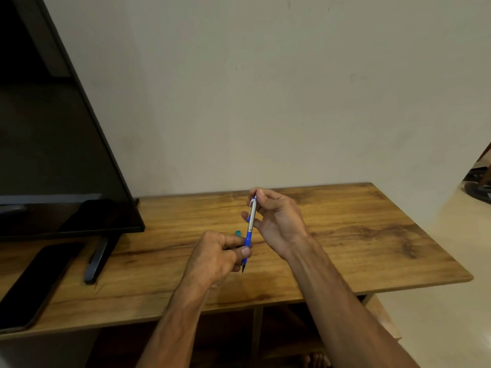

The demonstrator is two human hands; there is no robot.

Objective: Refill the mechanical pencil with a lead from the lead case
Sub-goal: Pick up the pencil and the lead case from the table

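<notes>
Pinching the mechanical pencil at both ends here: left grip curled closed round the blue rubber section down low, thumb pressed on the front, and right grip nipping the very top end between thumb and forefinger.

Starting from the far left: dark phone lying flat near the front edge of the wooden table. Just right of that, a black stand foot under a big dark screen at the table's back left.

Then over to the middle, just behind the left fingers: a teal bit peeking out. Could be the lead case, can't really tell, mostly hidden. Can't tell either whether held or lying on the wood.

Pencil held up off the table, nearly upright with a slight lean, dark tip pointing down, silver barrel and clip up top between the two grips.

Further right, wood grain with dark streaks, then pale floor past the table's edge.
</notes>
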